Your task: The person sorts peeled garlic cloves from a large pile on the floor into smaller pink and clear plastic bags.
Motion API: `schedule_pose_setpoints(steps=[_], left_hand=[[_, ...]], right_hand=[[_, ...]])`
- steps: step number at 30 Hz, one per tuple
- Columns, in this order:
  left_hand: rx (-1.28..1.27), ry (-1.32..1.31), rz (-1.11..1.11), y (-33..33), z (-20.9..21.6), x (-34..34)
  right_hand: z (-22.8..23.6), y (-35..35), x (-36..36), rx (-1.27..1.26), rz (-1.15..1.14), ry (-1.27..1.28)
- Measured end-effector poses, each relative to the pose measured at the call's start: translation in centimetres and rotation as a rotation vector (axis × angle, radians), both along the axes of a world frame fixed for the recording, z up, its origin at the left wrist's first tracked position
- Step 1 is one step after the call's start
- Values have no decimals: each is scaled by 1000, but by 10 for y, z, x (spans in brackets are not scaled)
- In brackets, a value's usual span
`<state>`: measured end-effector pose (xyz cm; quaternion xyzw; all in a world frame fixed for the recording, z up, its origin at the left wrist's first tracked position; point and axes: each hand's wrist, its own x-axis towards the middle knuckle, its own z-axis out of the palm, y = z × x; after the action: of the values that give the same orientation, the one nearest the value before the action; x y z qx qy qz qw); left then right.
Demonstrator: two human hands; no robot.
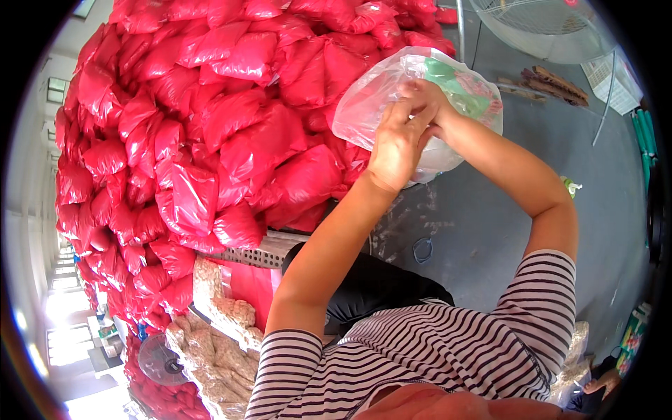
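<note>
A large translucent plastic bag (360, 105) with green and red printing spreads out in front of me, beside the heap of red packets (259, 140). Both my hands meet over its middle. My left hand (395, 143) has its fingers drawn together against the film. Just above and touching it, my right hand (432, 105) is curled, its fingertips pinched close to the left ones. The bit of film between the fingers is mostly hidden by the hands. What lies inside the bag I cannot make out.
Shiny red packets are piled high on the left. A perforated metal edge (262, 253) shows below them. At the upper right stands a large wire-caged fan (546, 31), near a white crate (616, 80). A blue loop (422, 250) lies on the grey floor (483, 210).
</note>
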<state>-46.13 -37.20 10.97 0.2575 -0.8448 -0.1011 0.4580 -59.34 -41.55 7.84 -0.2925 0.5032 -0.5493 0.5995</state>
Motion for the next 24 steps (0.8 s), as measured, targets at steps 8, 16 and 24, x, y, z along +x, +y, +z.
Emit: schedule_pose_setpoints(steps=[8,16,24], left_hand=[[-46,-265,237,-36,-23,39],[37,-109,138,-33,-22,20],[142,15,258,15,-6,84]], right_hand=[[31,8,-25,71,454,-8],[40,5,-69,-123,347,965],[22,9,-50,-653,94,1140]])
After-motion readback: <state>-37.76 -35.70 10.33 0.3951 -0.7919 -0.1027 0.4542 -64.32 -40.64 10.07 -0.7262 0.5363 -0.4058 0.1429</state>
